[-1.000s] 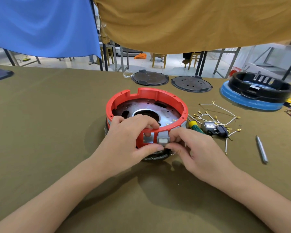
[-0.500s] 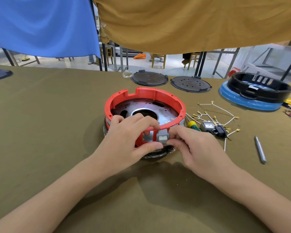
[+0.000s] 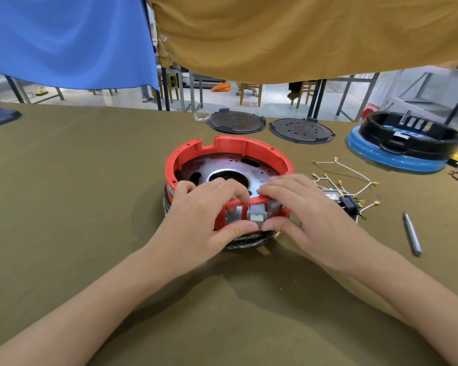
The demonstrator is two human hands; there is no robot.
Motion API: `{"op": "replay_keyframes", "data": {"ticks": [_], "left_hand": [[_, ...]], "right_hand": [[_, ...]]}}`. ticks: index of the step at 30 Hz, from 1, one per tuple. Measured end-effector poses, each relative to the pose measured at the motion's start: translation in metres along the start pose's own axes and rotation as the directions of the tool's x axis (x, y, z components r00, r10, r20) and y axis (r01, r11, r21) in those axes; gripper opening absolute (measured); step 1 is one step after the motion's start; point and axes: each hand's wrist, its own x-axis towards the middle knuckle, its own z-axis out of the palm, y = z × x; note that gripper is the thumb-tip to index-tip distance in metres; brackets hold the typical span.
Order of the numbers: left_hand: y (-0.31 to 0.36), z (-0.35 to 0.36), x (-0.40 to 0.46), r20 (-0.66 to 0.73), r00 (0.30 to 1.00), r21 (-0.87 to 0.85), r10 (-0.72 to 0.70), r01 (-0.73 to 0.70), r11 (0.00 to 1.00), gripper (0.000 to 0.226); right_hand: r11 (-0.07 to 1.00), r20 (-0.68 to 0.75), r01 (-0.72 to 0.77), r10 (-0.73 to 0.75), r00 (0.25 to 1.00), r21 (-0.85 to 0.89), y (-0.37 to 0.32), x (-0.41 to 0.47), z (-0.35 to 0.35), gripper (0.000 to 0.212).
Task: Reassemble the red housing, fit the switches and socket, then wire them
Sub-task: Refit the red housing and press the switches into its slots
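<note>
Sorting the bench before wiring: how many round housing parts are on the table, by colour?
Red ring: 1
Black flat discs: 2
Black ring: 1
Blue ring beneath it: 1
Total: 5

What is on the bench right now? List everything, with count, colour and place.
round plastic housing ring: one, red, centre of the table.
perforated metal plate: one, silver, inside the ring.
small rectangular switch: one, grey, in the ring's near wall opening.
flat round lids: two, black, behind the ring.
round base on a disc: one, black on blue, far right.
terminal wires: several, white, right of the ring.
slim metal rod: one, silver, right.
cloth-covered table: one, olive.
left hand: fingers on the near wall.
right hand: fingers at the switch.
</note>
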Motion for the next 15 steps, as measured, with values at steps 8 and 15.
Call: {"op": "replay_keyframes", "data": {"ticks": [8,15], "left_hand": [[-0.0023,-0.0015,0.0002,0.010,1.000,-0.037,0.000,0.000,0.999,0.030],[-0.0008,-0.0017,0.0000,0.007,1.000,-0.036,0.016,-0.015,0.999,0.008]], "right_hand": [[0.972,0.049,-0.088,0.079,0.996,0.216,0.0073,0.0026,-0.0049,0.048],[0.946,-0.071,-0.069,0.096,0.993,0.317,0.0024,-0.0036,0.0018,0.031]]}}
